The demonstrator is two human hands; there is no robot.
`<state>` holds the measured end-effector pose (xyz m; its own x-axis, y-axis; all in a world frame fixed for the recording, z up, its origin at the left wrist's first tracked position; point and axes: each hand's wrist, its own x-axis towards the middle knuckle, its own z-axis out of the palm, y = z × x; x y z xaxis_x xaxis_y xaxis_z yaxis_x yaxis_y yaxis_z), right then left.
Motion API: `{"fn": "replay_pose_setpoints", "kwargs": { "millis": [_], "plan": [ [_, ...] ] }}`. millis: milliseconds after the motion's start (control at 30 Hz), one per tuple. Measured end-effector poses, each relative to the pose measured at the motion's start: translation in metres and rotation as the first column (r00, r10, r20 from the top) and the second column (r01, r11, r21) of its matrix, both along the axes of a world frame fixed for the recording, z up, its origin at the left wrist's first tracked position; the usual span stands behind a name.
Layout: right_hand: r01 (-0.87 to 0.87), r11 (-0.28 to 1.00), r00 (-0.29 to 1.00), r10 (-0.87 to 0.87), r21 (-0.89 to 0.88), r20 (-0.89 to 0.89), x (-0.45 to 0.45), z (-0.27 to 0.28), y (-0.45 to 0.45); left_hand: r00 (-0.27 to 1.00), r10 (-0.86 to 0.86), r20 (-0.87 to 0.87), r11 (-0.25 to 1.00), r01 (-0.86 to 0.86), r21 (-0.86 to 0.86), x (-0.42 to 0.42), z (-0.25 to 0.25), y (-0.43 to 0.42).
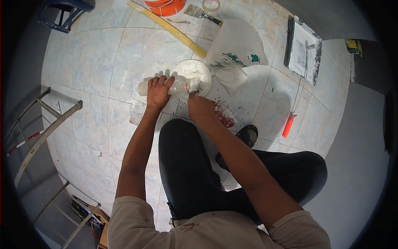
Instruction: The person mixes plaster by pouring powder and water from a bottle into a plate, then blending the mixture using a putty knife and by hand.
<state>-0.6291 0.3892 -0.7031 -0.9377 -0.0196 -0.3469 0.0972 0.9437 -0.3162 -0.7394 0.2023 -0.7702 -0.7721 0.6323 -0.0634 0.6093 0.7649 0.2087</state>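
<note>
A person in a beige T-shirt (213, 234) and dark trousers (184, 166) works low over a pale tiled floor (89, 124), the two bare hands near each other but apart. The left hand (158, 92) is clamped over a clear plastic bottle (177, 88), which lies on its side with one end over a round container of white material (191, 70). The right hand (201, 108) is closed at that end around a small smeared tool (194, 85), its shape partly hidden by the fingers.

The floor's marbled tiles, divided by darker joints, carry specks and scuffs. Beside the right hand lies a red plate smeared white (226, 112). A white plastic bag with green print (238, 43) sits next to the container, and a yellow strip (170, 29) runs diagonally toward it. Beyond are an orange bucket (166, 6), a paintbrush (203, 14) and a roll of tape (211, 5).

Grey walls (358, 124) close in the room. Along the right side, a white-coated tray (304, 52) holds a roller frame with a red-orange handle (288, 125) reaching onto the tiles. A blue plastic stool (64, 14) stands at upper left; worn metal frames (49, 108) line the left side, above a brown box of assorted items (103, 232).
</note>
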Motion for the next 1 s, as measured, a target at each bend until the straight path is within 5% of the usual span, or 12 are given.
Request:
{"fn": "replay_pose_setpoints", "kwargs": {
  "millis": [433, 633, 833, 900, 1000],
  "plan": [
    [0.015, 1.000, 0.999, -0.014, 0.018, -0.032, 0.002, -0.009, -0.001, 1.000, 0.018, 0.006, 1.000, -0.018, 0.007, 0.003, -0.001, 0.001],
    [0.018, 0.999, 0.999, -0.019, 0.032, 0.030, -0.001, -0.004, -0.001, 0.997, 0.078, 0.026, 0.980, -0.081, 0.180, 0.003, 0.016, 0.000],
    [-0.003, 1.000, 0.998, 0.001, 0.027, 0.070, -0.005, 0.001, 0.000, 0.964, 0.249, 0.089, 0.795, -0.256, 0.550, -0.005, 0.038, -0.007],
    [-0.006, 0.999, 0.997, 0.003, 0.039, 0.074, -0.006, 0.000, -0.001, 0.855, 0.397, 0.334, 0.523, -0.510, 0.683, -0.003, 0.041, -0.010],
    [0.019, 0.998, 0.998, -0.023, 0.059, 0.063, -0.008, -0.004, -0.004, 0.778, 0.446, 0.442, 0.377, -0.611, 0.696, -0.001, 0.043, -0.014]
  ]
}}
